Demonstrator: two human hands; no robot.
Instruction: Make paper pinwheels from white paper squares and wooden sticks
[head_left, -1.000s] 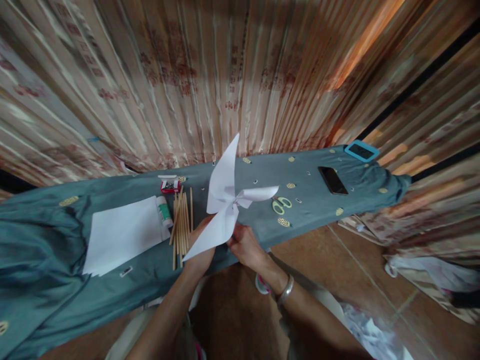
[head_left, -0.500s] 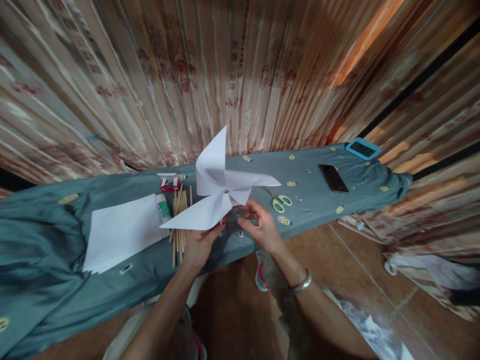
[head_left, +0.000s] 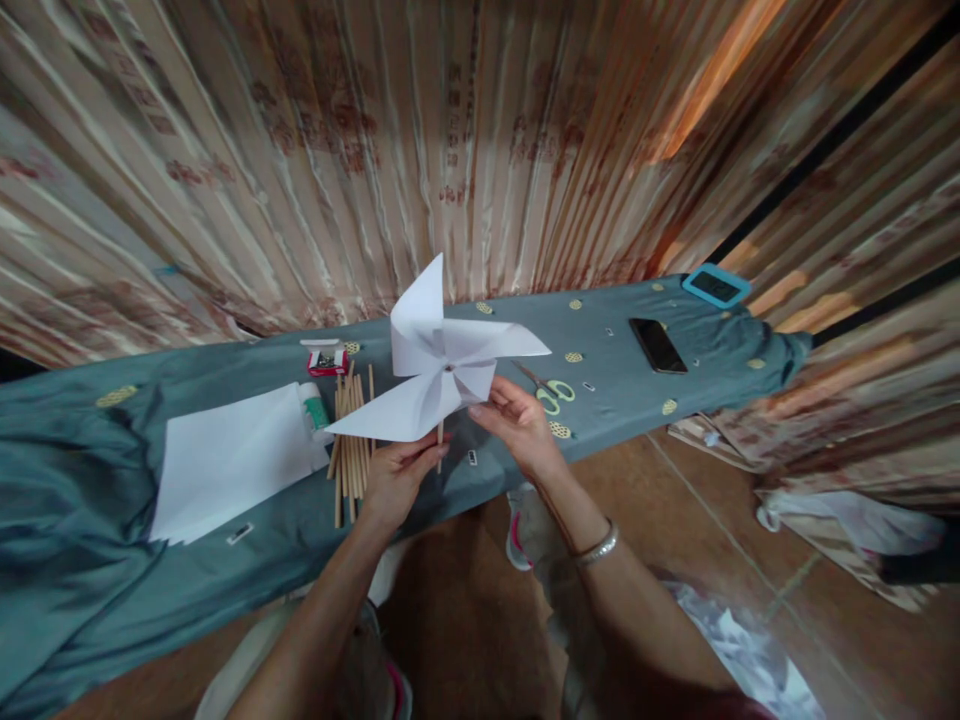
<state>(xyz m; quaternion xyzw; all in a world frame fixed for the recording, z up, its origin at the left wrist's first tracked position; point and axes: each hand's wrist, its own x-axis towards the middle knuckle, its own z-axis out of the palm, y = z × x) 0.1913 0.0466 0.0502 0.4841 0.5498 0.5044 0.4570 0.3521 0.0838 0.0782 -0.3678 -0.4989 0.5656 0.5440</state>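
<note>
Paper pinwheel [head_left: 442,365] is held up above the near edge of the cloth-covered table [head_left: 112,560], at the middle of the view. The left hand [head_left: 394,480], at its 7 o'clock, is closed around the thin wooden stick [head_left: 439,438] under the hub. The right hand [head_left: 517,425], at 4 o'clock, pinches a blade tip between thumb and fingers. The pinwheel looks very light and flimsy, and its blades would likely crease easily, so the stick seems the safest place to hold it. A bundle of sticks [head_left: 349,440] lies at 8 o'clock and scissors [head_left: 551,392] at 3 o'clock.
</note>
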